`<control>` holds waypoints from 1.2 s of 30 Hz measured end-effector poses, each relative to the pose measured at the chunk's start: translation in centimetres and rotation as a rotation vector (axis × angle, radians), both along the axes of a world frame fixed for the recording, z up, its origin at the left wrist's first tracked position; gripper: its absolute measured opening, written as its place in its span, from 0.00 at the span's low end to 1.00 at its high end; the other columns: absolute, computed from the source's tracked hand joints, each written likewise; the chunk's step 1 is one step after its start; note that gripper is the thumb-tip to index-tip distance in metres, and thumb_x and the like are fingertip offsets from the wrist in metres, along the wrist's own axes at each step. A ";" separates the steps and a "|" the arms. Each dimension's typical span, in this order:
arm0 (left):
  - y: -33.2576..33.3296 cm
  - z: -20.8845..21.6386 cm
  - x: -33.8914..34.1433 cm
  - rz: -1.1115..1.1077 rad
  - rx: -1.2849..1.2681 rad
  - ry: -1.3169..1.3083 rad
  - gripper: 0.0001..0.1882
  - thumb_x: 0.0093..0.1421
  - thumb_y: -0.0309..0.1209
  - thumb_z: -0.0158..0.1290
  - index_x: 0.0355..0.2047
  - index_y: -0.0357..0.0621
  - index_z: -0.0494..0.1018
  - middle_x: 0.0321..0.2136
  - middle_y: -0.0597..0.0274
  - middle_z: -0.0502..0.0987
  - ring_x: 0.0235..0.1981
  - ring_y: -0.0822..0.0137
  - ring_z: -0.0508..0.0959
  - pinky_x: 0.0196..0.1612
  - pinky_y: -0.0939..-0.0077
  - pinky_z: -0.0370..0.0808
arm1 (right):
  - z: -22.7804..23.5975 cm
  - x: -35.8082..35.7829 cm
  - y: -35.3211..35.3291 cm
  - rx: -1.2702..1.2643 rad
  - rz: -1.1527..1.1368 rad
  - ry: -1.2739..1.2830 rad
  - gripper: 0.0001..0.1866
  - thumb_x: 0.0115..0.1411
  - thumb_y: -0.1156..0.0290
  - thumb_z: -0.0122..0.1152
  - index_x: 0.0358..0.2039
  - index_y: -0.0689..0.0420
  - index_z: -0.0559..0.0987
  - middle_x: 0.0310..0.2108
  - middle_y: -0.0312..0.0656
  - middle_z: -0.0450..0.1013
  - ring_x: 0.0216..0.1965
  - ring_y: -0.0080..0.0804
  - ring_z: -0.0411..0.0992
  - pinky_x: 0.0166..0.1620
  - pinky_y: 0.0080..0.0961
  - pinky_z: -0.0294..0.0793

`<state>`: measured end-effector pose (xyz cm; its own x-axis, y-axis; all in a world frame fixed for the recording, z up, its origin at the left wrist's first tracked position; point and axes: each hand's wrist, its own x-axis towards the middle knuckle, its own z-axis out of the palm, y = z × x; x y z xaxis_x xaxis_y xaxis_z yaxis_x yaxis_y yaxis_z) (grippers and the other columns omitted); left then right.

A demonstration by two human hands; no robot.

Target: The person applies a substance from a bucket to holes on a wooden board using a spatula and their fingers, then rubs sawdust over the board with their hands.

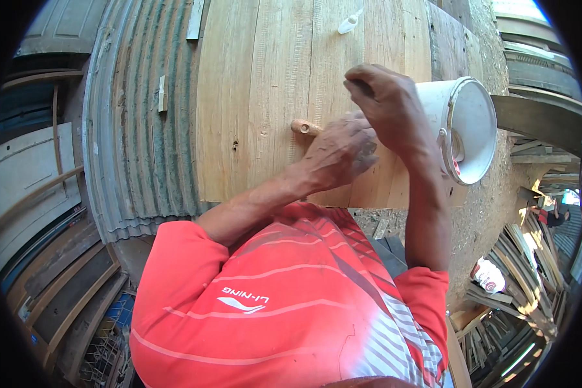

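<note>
My left hand (343, 149) is closed over a wooden-handled tool; its rounded wooden handle (306, 127) sticks out to the left of the fingers. My own hand hides the rest of the tool, so its kind does not show. Just above and to the right, my right hand (388, 107) is raised with its fingers curled together. Whatever they may pinch cannot be made out. Both hands are over a wooden plank tabletop (278, 64). Near its far side lies a small white bottle (348, 24) with a narrow tip.
A white bucket (433, 97) stands close beside my right forearm, with something reddish inside. Corrugated metal sheet (142, 155) runs along the left, with a small wood strip (163, 94) on it. Stacked timber (530, 271) fills the lower right, near a white bag (489, 276).
</note>
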<state>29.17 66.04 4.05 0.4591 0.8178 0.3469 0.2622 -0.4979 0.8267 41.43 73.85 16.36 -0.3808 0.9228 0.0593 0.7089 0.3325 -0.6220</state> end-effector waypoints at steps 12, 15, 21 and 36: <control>-3.4 -1.4 -9.7 0.171 0.009 0.376 0.20 0.52 0.33 0.70 0.45 0.49 0.79 0.53 0.62 0.77 0.66 0.52 0.69 0.67 0.51 0.58 | -10.9 -4.3 9.4 -0.010 -0.080 -0.114 0.10 0.66 0.69 0.64 0.41 0.62 0.84 0.35 0.58 0.80 0.41 0.58 0.80 0.45 0.47 0.77; -4.7 -0.8 -12.2 0.181 -0.009 0.357 0.20 0.51 0.32 0.70 0.44 0.48 0.79 0.52 0.62 0.77 0.66 0.52 0.70 0.66 0.53 0.60 | -10.9 -4.2 8.7 0.013 -0.124 -0.153 0.12 0.66 0.68 0.65 0.45 0.63 0.83 0.41 0.56 0.81 0.42 0.57 0.80 0.46 0.47 0.77; -5.6 -1.0 -16.7 0.193 -0.028 0.311 0.21 0.51 0.36 0.72 0.43 0.48 0.79 0.54 0.61 0.77 0.66 0.52 0.71 0.64 0.53 0.64 | -13.2 -4.5 4.2 0.394 -0.042 -0.167 0.22 0.66 0.71 0.64 0.59 0.63 0.76 0.57 0.53 0.74 0.53 0.54 0.76 0.55 0.43 0.77; 5.9 -2.2 -15.3 0.339 0.142 0.349 0.21 0.62 0.41 0.64 0.50 0.41 0.77 0.57 0.54 0.76 0.65 0.49 0.72 0.63 0.52 0.68 | -15.2 -6.7 4.1 0.275 -0.141 -0.402 0.39 0.70 0.53 0.56 0.73 0.64 0.63 0.75 0.53 0.58 0.75 0.52 0.57 0.72 0.50 0.54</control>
